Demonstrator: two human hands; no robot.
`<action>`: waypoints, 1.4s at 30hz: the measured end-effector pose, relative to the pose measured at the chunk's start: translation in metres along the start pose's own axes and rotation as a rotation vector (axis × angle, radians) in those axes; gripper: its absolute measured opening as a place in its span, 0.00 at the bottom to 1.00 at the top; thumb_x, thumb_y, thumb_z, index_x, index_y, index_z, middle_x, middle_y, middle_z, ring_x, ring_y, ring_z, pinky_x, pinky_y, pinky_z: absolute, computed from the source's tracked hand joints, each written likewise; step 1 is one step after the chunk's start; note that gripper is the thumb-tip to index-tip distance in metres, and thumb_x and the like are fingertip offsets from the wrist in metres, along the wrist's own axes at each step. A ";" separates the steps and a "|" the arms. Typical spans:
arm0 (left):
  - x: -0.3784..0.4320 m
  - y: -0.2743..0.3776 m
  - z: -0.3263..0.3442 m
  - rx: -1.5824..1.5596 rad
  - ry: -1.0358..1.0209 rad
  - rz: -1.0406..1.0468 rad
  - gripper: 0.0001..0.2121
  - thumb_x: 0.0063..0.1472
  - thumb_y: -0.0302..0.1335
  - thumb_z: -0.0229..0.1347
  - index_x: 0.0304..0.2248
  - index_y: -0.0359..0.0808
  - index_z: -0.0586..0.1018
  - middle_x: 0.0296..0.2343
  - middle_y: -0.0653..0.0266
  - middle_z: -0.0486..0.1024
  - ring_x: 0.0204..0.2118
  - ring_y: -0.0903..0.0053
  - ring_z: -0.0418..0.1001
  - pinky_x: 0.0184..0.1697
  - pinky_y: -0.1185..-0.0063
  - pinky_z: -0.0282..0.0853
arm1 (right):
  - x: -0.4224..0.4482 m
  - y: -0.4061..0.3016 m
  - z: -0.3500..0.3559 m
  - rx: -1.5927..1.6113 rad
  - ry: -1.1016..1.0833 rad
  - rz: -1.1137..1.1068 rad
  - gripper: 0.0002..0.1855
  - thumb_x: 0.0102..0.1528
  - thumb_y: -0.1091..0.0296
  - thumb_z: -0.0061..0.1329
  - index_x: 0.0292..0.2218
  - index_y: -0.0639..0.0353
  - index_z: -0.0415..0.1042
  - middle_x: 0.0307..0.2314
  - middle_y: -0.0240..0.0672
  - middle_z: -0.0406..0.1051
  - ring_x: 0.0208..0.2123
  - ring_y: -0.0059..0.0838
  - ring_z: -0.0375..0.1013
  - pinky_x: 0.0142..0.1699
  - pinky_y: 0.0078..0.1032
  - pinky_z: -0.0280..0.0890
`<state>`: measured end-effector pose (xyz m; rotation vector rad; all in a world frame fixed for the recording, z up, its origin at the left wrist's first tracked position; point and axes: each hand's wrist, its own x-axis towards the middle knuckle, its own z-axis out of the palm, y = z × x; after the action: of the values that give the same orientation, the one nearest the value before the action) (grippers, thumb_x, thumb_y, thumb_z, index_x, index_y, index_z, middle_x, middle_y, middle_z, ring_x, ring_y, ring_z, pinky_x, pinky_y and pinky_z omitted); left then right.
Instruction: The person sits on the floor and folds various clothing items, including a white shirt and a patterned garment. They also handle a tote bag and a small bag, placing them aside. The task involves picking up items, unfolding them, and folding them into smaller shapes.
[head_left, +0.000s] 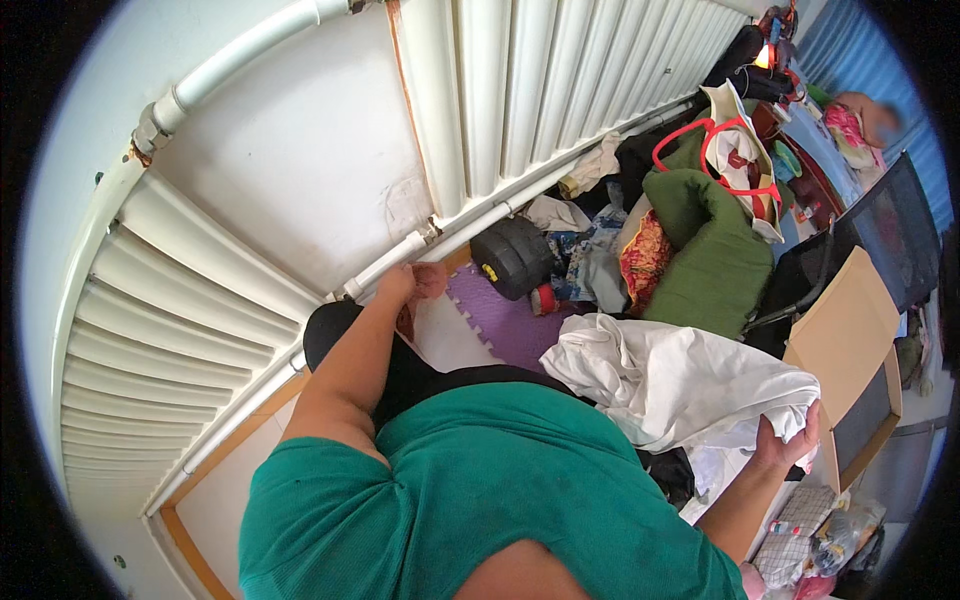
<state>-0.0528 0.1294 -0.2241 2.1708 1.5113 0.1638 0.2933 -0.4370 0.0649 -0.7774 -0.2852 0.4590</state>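
My left hand is closed around a reddish-brown cloth, close to the white pipe under the radiators. Part of this cloth hangs below my fingers. Off to the right, my right hand grips one end of a large white cloth. The white fabric stretches from those fingers back towards the floor, bunched and creased at its far end. An open cardboard box stands just beyond my right hand, its lid raised.
White radiators line the wall. Beside a purple foam mat lie a black dumbbell-like weight, a folded green quilt and piled clothes. A white bag with red handles sits behind. Another person is at the far right.
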 end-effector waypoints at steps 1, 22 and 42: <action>0.004 -0.007 0.007 -0.014 0.047 -0.029 0.12 0.59 0.28 0.41 0.35 0.31 0.75 0.31 0.48 0.75 0.35 0.61 0.75 0.40 0.69 0.69 | 0.002 0.000 0.000 -0.012 0.002 0.005 0.21 0.56 0.58 0.41 0.46 0.62 0.66 0.43 0.40 0.69 0.47 0.39 0.67 0.54 0.40 0.57; 0.030 -0.011 0.049 -0.310 -0.001 -0.287 0.21 0.54 0.44 0.53 0.44 0.42 0.72 0.42 0.67 0.73 0.45 0.70 0.69 0.54 0.64 0.52 | 0.022 0.011 0.056 -0.299 -0.131 0.034 0.25 0.56 0.57 0.39 0.51 0.60 0.61 0.44 0.40 0.68 0.46 0.40 0.67 0.52 0.40 0.59; -0.127 0.190 0.017 -0.572 -0.610 0.692 0.22 0.53 0.39 0.57 0.43 0.33 0.72 0.43 0.44 0.67 0.47 0.57 0.65 0.51 0.68 0.59 | 0.030 0.020 0.144 -0.160 -0.156 -0.057 0.22 0.56 0.58 0.43 0.48 0.63 0.63 0.41 0.40 0.68 0.43 0.35 0.68 0.50 0.34 0.62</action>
<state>0.0668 -0.0425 -0.1311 1.9139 0.2936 0.1204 0.2545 -0.3219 0.1512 -0.8889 -0.4929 0.4475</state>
